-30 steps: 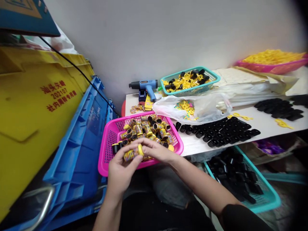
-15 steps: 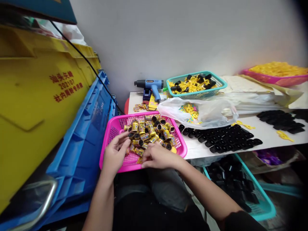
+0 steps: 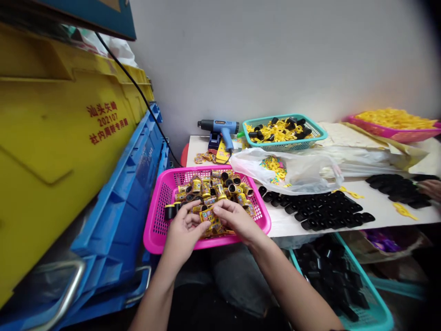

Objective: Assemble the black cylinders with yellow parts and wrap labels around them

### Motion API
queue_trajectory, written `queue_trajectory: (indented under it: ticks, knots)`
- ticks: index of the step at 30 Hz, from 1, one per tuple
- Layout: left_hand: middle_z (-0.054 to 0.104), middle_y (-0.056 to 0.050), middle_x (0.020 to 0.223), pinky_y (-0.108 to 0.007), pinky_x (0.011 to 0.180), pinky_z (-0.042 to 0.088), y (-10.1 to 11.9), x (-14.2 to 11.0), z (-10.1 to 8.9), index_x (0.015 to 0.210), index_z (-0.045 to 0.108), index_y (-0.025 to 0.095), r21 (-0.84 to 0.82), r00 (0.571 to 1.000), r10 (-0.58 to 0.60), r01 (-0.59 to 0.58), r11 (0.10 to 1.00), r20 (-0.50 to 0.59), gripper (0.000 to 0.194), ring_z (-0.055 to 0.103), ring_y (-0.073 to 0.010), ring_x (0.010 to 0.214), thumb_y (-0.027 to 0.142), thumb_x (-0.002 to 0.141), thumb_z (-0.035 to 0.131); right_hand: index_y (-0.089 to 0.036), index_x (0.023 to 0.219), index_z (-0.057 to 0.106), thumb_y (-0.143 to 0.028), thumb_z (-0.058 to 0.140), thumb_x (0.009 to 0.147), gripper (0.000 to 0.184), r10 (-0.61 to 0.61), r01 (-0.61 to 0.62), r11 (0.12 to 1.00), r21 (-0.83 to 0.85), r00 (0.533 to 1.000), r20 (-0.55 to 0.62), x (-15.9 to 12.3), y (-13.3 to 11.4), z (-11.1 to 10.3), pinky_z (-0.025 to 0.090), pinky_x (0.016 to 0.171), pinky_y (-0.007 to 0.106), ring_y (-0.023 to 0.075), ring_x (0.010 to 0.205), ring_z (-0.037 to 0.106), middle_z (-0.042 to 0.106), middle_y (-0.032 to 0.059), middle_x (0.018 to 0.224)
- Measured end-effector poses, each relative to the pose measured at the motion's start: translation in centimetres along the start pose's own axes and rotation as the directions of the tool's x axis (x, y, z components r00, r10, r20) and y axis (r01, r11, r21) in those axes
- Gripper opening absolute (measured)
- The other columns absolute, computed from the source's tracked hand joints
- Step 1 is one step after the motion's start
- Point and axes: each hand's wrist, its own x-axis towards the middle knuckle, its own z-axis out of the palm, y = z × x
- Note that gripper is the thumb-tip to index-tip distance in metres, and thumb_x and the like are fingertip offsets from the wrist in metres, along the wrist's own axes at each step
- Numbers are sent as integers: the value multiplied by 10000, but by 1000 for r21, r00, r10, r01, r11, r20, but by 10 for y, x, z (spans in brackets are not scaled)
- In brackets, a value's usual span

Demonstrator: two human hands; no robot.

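Note:
A pink basket [image 3: 161, 220] sits on my lap, holding several small black tubes with yellow printed wrappers [image 3: 220, 184]. Over its front part, my left hand [image 3: 182, 232] and my right hand [image 3: 234, 219] meet. Between their fingertips they pinch a flat yellow printed wrapper [image 3: 212, 218]. Both hands have their fingers curled around it. A bare black tube [image 3: 169, 211] lies in the basket just left of my left hand.
A white table [image 3: 379, 211] carries rows of black tubes [image 3: 320, 209], a clear bag of yellow pieces [image 3: 292, 168], a blue heat gun [image 3: 223, 131], a teal basket [image 3: 284, 131] and a pink tray [image 3: 396, 124]. Yellow [image 3: 51, 151] and blue [image 3: 120, 202] crates stand left. Another person's hand [image 3: 430, 188] shows at far right.
One second ago my hands held a wrapped tube; they then dipped into the basket and now hold a flat wrapper between them. The view has shifted down and left.

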Motion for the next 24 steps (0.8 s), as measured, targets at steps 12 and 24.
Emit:
queue_trajectory:
  ticks: [12,24]
  knots:
    - [614,44,678,-201,631,469,-4,-19,7,756,583,176,-197,992,2,-27,980,-125,246,583,-98,642,293,661,778,-182,721,553,-426,715,705,294,-91,108,982,153,990,-110,-5,5,17,438,660,246,116,679,524,595,-1,779]
    - [693,-37,931,-265,739,519,6,-19,-13,981,632,199,-277,995,17,-43,960,-97,412,655,-168,841,418,659,765,-181,667,501,-242,622,743,154,-164,191,917,-349,981,107,-13,-6,27,344,565,227,96,573,441,500,-45,609]
